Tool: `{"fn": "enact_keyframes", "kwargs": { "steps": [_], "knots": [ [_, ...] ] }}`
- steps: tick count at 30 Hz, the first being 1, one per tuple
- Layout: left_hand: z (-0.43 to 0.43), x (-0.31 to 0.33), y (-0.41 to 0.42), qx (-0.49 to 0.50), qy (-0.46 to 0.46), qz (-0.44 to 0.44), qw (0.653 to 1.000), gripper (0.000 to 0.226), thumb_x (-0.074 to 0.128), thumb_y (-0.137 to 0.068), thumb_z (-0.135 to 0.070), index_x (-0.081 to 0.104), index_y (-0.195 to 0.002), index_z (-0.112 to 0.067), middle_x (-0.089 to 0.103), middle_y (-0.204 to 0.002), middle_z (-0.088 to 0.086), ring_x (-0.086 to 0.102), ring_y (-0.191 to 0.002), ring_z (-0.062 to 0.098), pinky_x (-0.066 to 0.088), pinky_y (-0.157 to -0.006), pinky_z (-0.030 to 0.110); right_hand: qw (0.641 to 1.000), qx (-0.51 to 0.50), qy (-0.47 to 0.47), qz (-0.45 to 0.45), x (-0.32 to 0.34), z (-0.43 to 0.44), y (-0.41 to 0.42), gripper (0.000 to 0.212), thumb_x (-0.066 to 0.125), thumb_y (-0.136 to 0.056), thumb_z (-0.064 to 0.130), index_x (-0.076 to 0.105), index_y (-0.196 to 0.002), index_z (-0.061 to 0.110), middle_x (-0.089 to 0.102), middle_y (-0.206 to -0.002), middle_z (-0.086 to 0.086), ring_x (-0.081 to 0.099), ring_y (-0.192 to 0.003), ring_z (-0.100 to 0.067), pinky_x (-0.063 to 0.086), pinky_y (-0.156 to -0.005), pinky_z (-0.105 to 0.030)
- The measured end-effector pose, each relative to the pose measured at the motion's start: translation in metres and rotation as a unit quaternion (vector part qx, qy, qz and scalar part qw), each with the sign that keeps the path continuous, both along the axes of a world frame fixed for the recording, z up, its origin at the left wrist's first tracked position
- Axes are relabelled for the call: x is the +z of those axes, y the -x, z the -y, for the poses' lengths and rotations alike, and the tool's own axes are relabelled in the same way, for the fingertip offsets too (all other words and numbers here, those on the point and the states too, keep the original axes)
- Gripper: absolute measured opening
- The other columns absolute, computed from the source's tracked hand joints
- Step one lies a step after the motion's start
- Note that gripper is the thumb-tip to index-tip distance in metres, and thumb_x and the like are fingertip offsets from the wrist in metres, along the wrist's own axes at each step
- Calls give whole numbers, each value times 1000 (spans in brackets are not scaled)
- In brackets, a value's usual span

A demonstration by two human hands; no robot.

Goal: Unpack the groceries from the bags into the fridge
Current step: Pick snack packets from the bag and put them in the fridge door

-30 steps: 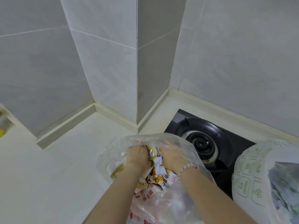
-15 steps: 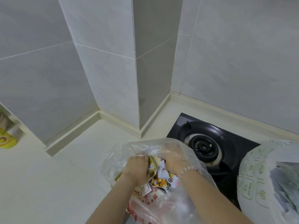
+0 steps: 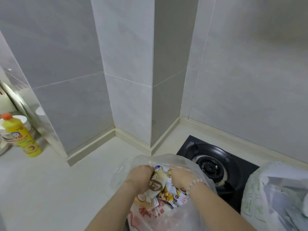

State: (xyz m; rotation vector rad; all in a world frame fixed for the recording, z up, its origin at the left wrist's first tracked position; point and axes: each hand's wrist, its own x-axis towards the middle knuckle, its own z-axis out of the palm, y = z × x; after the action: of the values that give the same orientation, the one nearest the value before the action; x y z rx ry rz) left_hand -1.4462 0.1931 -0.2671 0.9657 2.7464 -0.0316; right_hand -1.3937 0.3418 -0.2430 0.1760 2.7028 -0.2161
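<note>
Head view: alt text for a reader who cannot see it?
The left hand and right hand grip snack packets inside a clear bag on a pale counter. A gas burner and second bag sit at right, a yellow bottle far left.

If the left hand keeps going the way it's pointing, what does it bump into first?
The snack packets it grips: the left hand points forward into them. Past those, probably the far wall of the clear bag, though depth is unclear.

left hand (image 3: 139, 178) and right hand (image 3: 179, 179), fingers curled, close together
</note>
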Motion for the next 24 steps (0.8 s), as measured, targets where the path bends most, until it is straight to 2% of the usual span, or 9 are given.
{"fn": "enact_keyframes", "kwargs": {
  "steps": [1,3,5,9,13,16,19,20,24],
  "knots": [
    [3,6,-1,3,-9,-2,1000,31,53,-81,-6,54,-111,-12,57,-115,8,55,-107,28,47,-83,35,1000,11,6,0,3,4,-2,34,41,-97,6,49,-129,3,53,-126,-18,49,-121,-33,41,-93,-36],
    [8,21,-1,22,-15,-3,1000,25,52,-81,-6,56,-105,-11,59,-110,9,57,-103,28,48,-79,35,999,25,-6,21,11,15,-2,29,43,-93,0,52,-120,4,58,-109,-13,56,-109,-29,44,-75,-31],
    [13,38,-5,44,-20,16,999,21,48,-82,-3,57,-100,-8,60,-106,11,58,-98,29,45,-74,32,998,34,-18,47,18,25,-3,37,44,-90,-3,52,-126,2,59,-118,-13,59,-103,-26,44,-69,-28],
    [25,67,-16,58,-15,47,997,10,48,-87,-11,52,-77,-11,54,-86,10,56,-82,29,39,-63,29,994,68,-38,70,35,45,-3,38,45,-91,4,52,-128,2,56,-127,-15,56,-111,-30,48,-91,-36],
    [43,92,-18,93,-50,83,991,10,57,-83,-22,58,-81,-12,62,-75,6,60,-73,24,43,-57,26,996,86,5,36,60,64,-3,45,44,-91,4,47,-136,6,52,-132,-15,54,-112,-28,46,-94,-33],
    [56,120,-20,88,-76,26,993,10,51,-84,-19,55,-79,-12,56,-74,6,50,-69,23,39,-59,27,994,85,55,-34,83,71,-6,50,46,-90,3,45,-140,12,50,-137,-11,54,-114,-26,47,-86,-29],
    [71,147,-22,86,-128,-53,987,6,46,-82,-10,50,-77,-13,52,-77,4,45,-72,24,32,-52,26,986,69,107,-111,103,75,-1,37,51,-88,7,61,-123,8,60,-120,-12,51,-85,-19,40,-59,-23],
    [77,152,-24,92,-138,-78,983,8,45,-80,-7,49,-78,-13,51,-77,5,45,-72,24,30,-49,26,982,60,122,-135,110,77,0,32,51,-86,7,65,-115,6,62,-113,-13,48,-79,-18,38,-56,-23],
    [100,156,-29,119,-123,-172,970,17,44,-80,-5,54,-90,-15,57,-92,5,50,-79,27,33,-60,28,963,41,140,-225,140,90,4,27,50,-86,8,69,-104,15,64,-106,-6,56,-83,-22,45,-65,-27]
  ]
}}
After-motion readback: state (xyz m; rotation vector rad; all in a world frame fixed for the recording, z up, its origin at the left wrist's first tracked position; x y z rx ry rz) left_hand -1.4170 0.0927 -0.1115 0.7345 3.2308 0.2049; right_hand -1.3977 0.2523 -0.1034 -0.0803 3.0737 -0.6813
